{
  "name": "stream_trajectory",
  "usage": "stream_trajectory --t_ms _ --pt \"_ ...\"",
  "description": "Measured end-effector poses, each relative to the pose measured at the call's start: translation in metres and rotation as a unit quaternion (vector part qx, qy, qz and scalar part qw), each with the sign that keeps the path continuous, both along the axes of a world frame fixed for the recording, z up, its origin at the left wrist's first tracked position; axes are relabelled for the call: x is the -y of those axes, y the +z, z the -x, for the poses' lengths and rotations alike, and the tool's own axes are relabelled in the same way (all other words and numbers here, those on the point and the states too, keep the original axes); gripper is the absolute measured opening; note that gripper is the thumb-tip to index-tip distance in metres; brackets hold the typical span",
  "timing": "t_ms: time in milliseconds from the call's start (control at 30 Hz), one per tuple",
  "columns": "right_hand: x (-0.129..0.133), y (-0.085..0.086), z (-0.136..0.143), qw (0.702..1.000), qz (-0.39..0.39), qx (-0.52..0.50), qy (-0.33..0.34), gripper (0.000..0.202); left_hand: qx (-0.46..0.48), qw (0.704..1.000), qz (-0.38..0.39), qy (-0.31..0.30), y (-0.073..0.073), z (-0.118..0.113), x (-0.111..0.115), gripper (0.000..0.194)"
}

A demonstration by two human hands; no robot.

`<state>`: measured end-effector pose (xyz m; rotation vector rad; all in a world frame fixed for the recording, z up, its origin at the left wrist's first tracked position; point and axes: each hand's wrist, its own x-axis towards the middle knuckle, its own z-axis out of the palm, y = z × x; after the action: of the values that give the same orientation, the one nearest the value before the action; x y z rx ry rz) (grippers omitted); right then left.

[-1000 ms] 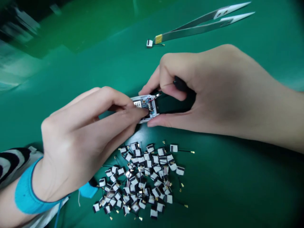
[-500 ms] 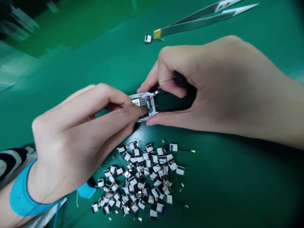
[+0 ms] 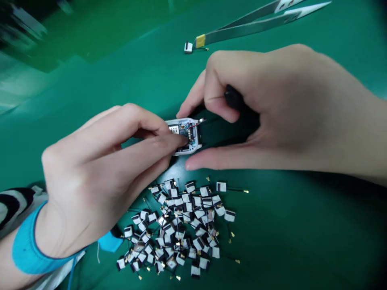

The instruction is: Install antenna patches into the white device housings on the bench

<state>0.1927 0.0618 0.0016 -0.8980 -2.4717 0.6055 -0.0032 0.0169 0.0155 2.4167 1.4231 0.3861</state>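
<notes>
My left hand [image 3: 102, 165] pinches a small white device casing [image 3: 193, 150], its thumb pressed on the circuit board [image 3: 191, 133] inside. The board carries a silver metal shield [image 3: 174, 129], and thin red wires run to a small silver part at the corner. My fingers hide the casing's left side. My right hand [image 3: 260, 108] is around the casing's right end, thumb and index finger apart. That index fingertip is at the upper edge, while the thumb is off the lower edge. A black thing [image 3: 234, 97] shows among its curled fingers; I cannot tell what it is.
Below my hands lies a pile of small white-and-black square parts [image 3: 181, 225] with short black leads and gold connectors. Another such part [image 3: 188, 47] lies beside the metal tweezers [image 3: 242, 33] at the back. A blue wristband [image 3: 30, 245] circles my left wrist. The tabletop [image 3: 302, 225] is green.
My right thumb has come away from the casing's lower edge and moved down. The right hand has opened wider and shifted slightly right. My left hand keeps its hold on the casing.
</notes>
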Motion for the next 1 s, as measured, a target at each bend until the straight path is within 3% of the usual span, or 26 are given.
stream_trajectory --t_ms 67,200,300,533,833,1000 --pt "0.001 0.003 0.0 0.999 0.029 -0.01 -0.024 0.028 0.006 1.0 0.014 0.002 0.0 -0.001 -0.001 0.01" --pt "0.0 0.007 -0.002 0.994 0.068 -0.032 -0.073 0.045 0.01 1.0 -0.001 0.001 -0.001 -0.002 -0.002 0.012" --pt "0.0 0.004 -0.011 0.993 0.037 -0.043 -0.101 0.051 0.006 1.0 -0.023 0.001 -0.002 -0.004 -0.003 0.012" --pt "0.006 -0.004 -0.029 0.996 -0.035 0.054 -0.061 0.025 0.035 0.999 -0.016 0.02 0.0 -0.007 -0.002 0.012" --pt "0.01 0.01 -0.018 0.994 0.017 0.019 -0.107 0.055 0.015 0.999 -0.036 0.012 -0.001 -0.007 -0.001 0.013" --pt "0.025 0.01 -0.006 0.992 -0.032 0.073 -0.099 0.026 0.015 0.999 -0.022 0.035 -0.001 -0.007 -0.002 0.019"
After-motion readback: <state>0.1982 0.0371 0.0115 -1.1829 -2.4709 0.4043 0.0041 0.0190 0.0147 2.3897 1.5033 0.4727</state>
